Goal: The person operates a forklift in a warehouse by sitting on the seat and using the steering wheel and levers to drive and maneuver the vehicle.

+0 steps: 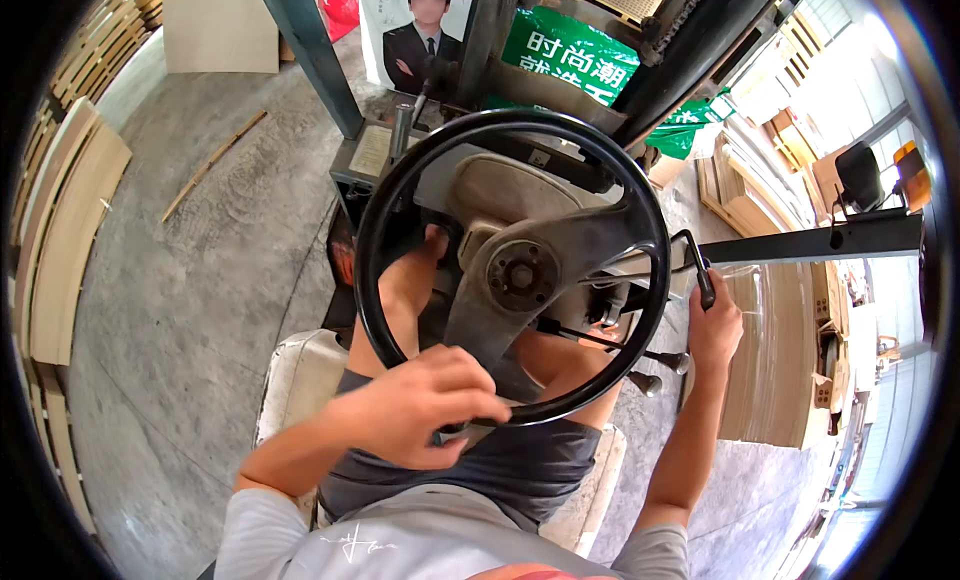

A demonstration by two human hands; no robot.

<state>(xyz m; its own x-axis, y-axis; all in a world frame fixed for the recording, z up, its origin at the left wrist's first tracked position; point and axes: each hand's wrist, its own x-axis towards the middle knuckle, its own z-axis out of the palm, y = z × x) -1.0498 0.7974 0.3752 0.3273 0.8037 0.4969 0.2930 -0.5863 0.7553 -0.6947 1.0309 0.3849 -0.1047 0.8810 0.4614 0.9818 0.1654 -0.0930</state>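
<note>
A large black steering wheel (655, 340) with a worn grey hub fills the middle of the view. My left hand (425, 405) curls over its lower left rim. The fingers are bent, and a dark part shows beneath the palm, mostly hidden. Off to the right, my right hand (714, 325) is closed around the black grip of a bent lever (706, 288) beside the wheel. Two shorter levers with round knobs (672, 362) stick out between the wheel and my right forearm. I sit on a light, worn seat (298, 380) with my legs under the wheel.
Ahead stand a dark forklift mast (700, 55) and a green printed sheet (570, 55). Stacked boards (60, 240) stand at left, and a wrapped board stack (775, 360) at right. A wooden strip (213, 167) lies on the concrete floor. A mirror (858, 175) tops a dark bar.
</note>
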